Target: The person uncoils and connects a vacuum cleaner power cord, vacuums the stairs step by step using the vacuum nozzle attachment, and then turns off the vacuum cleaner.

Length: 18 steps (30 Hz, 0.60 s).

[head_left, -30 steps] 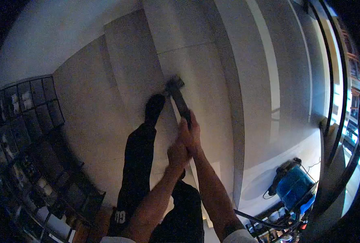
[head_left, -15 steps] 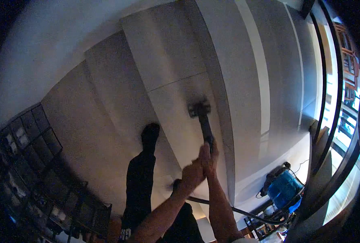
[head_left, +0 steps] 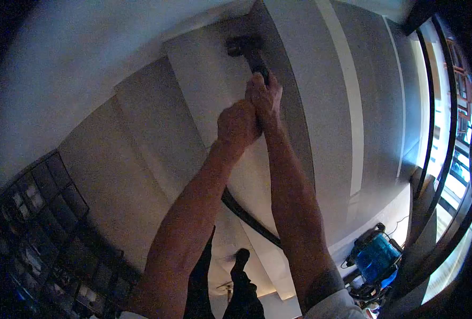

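Stretched out ahead of me, both arms reach to a dark handheld tool with a wide, blurred head that lies on a pale stair step. My right hand is wrapped round the tool's handle just behind the head. Close behind it and touching it, my left hand is closed round the rear of the handle, which the fingers mostly hide. A black hose runs behind my forearms. My legs in dark trousers show at the bottom.
A dark grid-like rack with items in it stands at the lower left. At the lower right is a blue machine with a cable and hose. Dark railing bars run down the right side. A pale wall borders the steps at the upper left.
The tool and both my hands have moved up and away from me along the step, and the arms are stretched further. More of the hose shows between the arms.
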Each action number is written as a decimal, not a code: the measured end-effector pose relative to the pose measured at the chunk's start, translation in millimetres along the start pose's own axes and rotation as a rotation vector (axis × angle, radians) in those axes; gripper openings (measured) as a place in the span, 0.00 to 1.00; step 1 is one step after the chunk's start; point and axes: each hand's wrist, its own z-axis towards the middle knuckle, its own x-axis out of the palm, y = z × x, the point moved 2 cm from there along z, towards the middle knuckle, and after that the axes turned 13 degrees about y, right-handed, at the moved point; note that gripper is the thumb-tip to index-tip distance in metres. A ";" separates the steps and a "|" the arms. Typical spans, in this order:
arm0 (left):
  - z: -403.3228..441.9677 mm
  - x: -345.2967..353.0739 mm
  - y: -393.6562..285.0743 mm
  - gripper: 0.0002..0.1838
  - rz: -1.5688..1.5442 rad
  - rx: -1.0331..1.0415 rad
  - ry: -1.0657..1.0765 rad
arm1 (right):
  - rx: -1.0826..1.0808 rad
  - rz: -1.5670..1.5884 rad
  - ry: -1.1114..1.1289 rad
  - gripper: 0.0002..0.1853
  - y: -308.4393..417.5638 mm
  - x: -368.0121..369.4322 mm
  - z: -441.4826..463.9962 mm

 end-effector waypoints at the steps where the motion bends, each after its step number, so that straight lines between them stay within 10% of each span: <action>1: 11.8 -8.0 6.1 0.23 0.026 0.023 0.035 | -0.039 0.051 0.032 0.19 7.1 3.2 12.4; 8: 62.9 -52.6 8.8 0.14 0.123 -0.031 0.084 | -0.276 -0.310 -0.024 0.14 -18.5 38.2 99.7; 11: 63.0 -44.2 16.5 0.22 0.078 -0.062 0.060 | -0.204 0.092 0.145 0.23 2.6 31.5 94.3; 14: 45.9 -64.1 31.0 0.14 0.012 0.000 0.007 | -0.839 -0.721 -0.291 0.20 -1.1 53.4 80.3; 16: 20.4 -75.9 49.4 0.14 0.042 -0.022 0.009 | 0.026 0.249 0.188 0.19 17.4 82.1 67.5; 18: -6.2 -82.9 68.5 0.15 0.058 -0.103 0.011 | 0.031 0.301 0.277 0.20 60.4 97.8 24.6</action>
